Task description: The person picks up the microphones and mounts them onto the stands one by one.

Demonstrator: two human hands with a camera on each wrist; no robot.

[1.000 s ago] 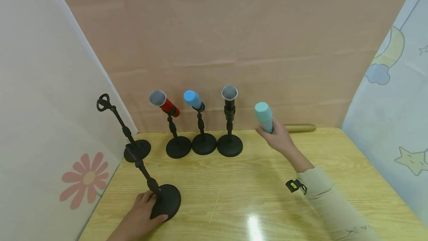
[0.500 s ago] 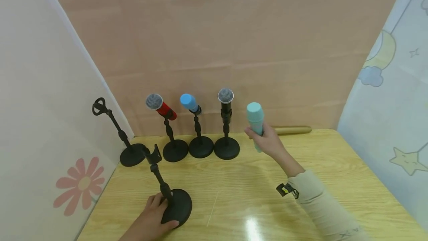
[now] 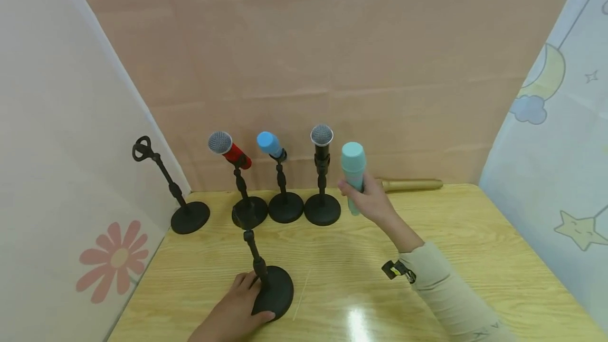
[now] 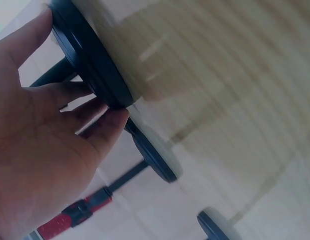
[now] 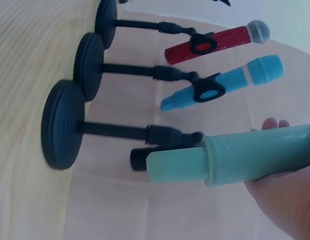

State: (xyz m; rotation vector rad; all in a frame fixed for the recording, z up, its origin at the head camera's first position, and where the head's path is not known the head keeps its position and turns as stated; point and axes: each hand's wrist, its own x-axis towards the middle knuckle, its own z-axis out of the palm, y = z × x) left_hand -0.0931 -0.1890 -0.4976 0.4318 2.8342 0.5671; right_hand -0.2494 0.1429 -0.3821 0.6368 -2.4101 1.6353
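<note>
My left hand [image 3: 237, 307] grips the round base of a black microphone stand [image 3: 275, 297] near the table's front; thumb and fingers lie at its rim. In the left wrist view the fingertips touch the edge of this base [image 4: 89, 55]. Whether the base rests on the wood, I cannot tell. The stand's top clip overlaps the red microphone's stand behind it. My right hand [image 3: 372, 199] holds a mint-green microphone [image 3: 353, 165] upright, head up, above the table, right of the black microphone [image 3: 322, 139]. Its lower end [image 5: 177, 165] sticks out of the hand in the right wrist view.
Along the back stand a red microphone [image 3: 233, 149], a blue microphone [image 3: 269, 144] and the black one, each on a stand. A stand with a bare clip [image 3: 190, 218] is at the left wall. A brown roll [image 3: 412, 185] lies at the back right edge.
My left hand has moved the gripped stand to the right, and its pole has turned more upright. My right hand has brought the mint-green microphone leftward, closer to the black one.
</note>
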